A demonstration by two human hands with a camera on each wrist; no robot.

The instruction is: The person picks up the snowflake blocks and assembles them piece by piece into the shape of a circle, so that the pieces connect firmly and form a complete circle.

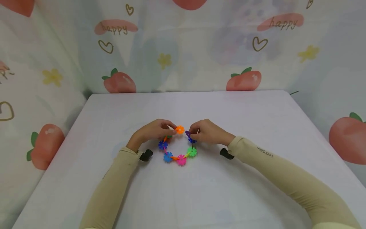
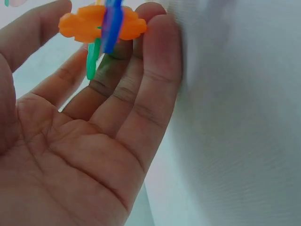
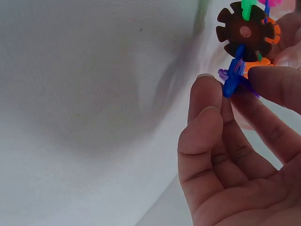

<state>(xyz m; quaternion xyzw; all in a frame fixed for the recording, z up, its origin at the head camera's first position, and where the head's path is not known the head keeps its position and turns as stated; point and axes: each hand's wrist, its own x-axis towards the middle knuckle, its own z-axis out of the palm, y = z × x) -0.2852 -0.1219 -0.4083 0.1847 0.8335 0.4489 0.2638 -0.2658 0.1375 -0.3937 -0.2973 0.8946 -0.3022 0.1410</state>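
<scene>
A ring-shaped chain of interlocking plastic flower discs lies between both hands, with a gap at its far side. My left hand [image 1: 152, 131] pinches the chain's left end by thumb and finger, beside an orange disc [image 1: 179, 129]. A green disc [image 1: 169, 136] is partly covered by those fingers. My right hand [image 1: 210, 132] pinches the other end at a purple disc [image 1: 187, 134] joined to a blue disc [image 1: 192, 140]. A dark brown disc [image 3: 245, 31] shows edge-joined to the blue one in the right wrist view. The near side has a pink disc [image 1: 181, 160] and a light green disc [image 1: 192, 151].
The chain is over a white-covered table [image 1: 183, 197]. Printed cloth [image 1: 183, 47] with strawberries and hearts hangs behind it and at both sides. A black wrist device [image 1: 146, 155] sits by the left cuff, another black device [image 1: 227, 154] by the right.
</scene>
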